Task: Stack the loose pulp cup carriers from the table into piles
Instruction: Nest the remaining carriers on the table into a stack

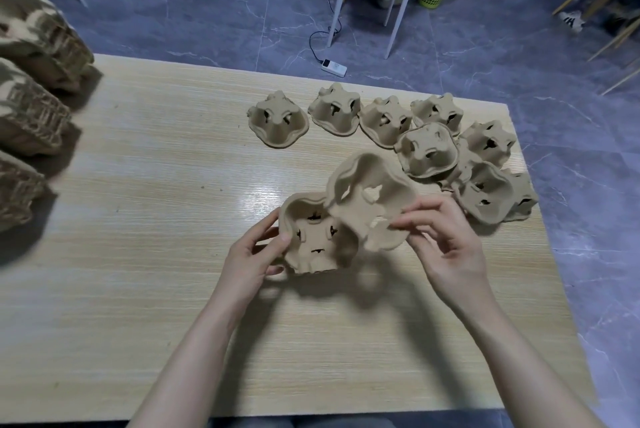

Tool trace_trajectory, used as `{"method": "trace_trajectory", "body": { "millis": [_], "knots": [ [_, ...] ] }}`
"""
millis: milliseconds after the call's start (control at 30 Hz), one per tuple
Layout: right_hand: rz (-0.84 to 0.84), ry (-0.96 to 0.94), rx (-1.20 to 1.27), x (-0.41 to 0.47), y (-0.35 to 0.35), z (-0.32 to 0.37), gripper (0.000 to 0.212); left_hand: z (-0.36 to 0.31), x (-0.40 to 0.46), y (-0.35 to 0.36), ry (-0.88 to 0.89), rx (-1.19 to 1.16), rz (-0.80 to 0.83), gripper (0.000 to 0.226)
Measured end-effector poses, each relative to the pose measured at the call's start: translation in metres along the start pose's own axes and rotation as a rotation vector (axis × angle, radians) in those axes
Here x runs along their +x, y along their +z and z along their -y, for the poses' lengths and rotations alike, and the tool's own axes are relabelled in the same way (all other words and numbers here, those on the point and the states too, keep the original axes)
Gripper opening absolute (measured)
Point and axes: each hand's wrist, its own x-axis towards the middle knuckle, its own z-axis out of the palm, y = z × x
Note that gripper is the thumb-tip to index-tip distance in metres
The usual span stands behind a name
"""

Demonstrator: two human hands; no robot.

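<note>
two carriers in hand, a scatter still loose on the right

at the far left edge of the table (145, 289) stand three tall finished piles (31, 109) of nested pulp carriers, one behind the other, partly cut off by the frame. these look like the done share of the work.

toward the middle, the left hand (254, 254) grips one carrier (317, 244) by its left rim, thumb curled over the edge and fingers under it, hollow side facing up and lifted just off the wood. touching it on the right is a second carrier (370, 199), tilted up on edge, which the right hand (446, 237) pinches at its near rim between thumb and fingertips. the two pieces overlap but are not yet nested, so the step in hand looks to be fitting one into the other.

further right, a loose group (408, 137) of roughly nine single carriers lies upside down along the far and right side of the table, some apart, some overlapping each other near the right edge.

judging by this, much is already piled, yet the whole right-hand scatter remains to be gathered.
</note>
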Motion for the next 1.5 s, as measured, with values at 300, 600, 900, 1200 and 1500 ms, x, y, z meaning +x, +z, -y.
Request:
{"method": "trace_trajectory", "body": {
  "millis": [300,600,900,1200,1500],
  "knots": [
    [0.331,-0.136,-0.207,0.007,0.029,-0.012,0.035,-0.001,0.006,-0.005,-0.017,0.012,0.032,0.063],
    [0.360,-0.088,-0.241,0.008,0.032,-0.022,0.032,-0.002,0.004,-0.004,-0.025,0.015,0.002,0.038],
    [0.068,0.203,0.029,-0.014,0.039,-0.022,0.037,-0.004,-0.003,-0.003,-0.029,0.009,0.035,0.040],
    [0.087,0.812,0.383,-0.024,0.067,-0.008,0.049,-0.003,-0.003,-0.001,0.007,0.052,0.066,0.060],
    [-0.070,0.854,0.364,-0.013,0.074,-0.004,0.047,-0.020,0.019,-0.001,-0.013,0.030,0.125,0.056]
  ]
}}
